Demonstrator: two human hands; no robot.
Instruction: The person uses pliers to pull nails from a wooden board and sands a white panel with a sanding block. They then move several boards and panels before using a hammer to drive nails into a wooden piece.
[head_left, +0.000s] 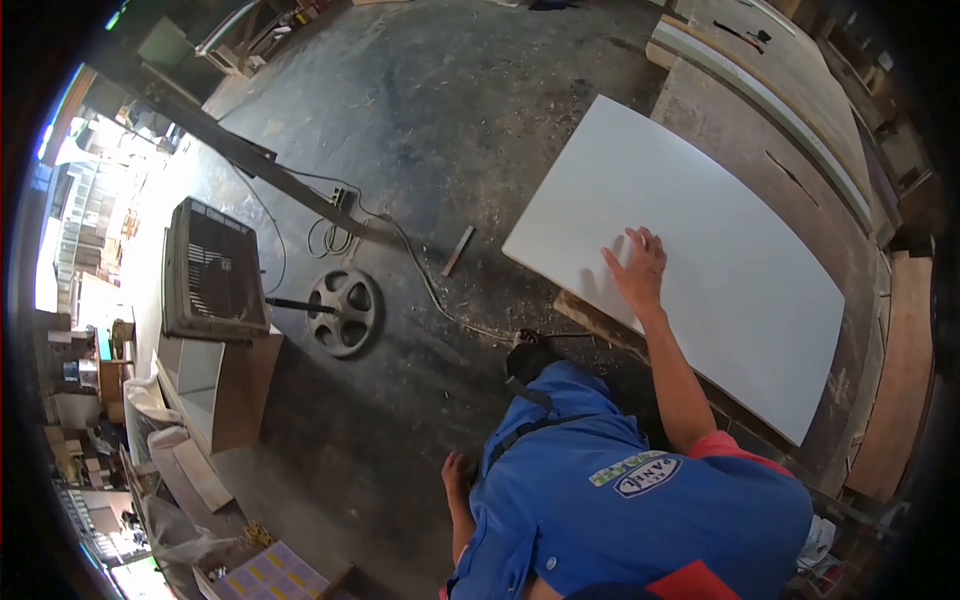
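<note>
A large white panel [690, 260] with one curved long edge lies flat on a brown board on the right. My right hand [640, 268] rests on its surface, fingers spread and holding nothing. Beside the blue clothing, low in the view, my left hand [456, 472] hangs near my hip; its fingers are partly visible and loosely bent, a little apart, with nothing seen in them.
A floor fan [215, 270] with a round spoked base [345, 312] stands on the left. A cable [420, 270] and a small wood strip [458, 251] lie on the dusty floor. Long boards [770, 105] line the right, and a slanted post [290, 185] crosses the upper left.
</note>
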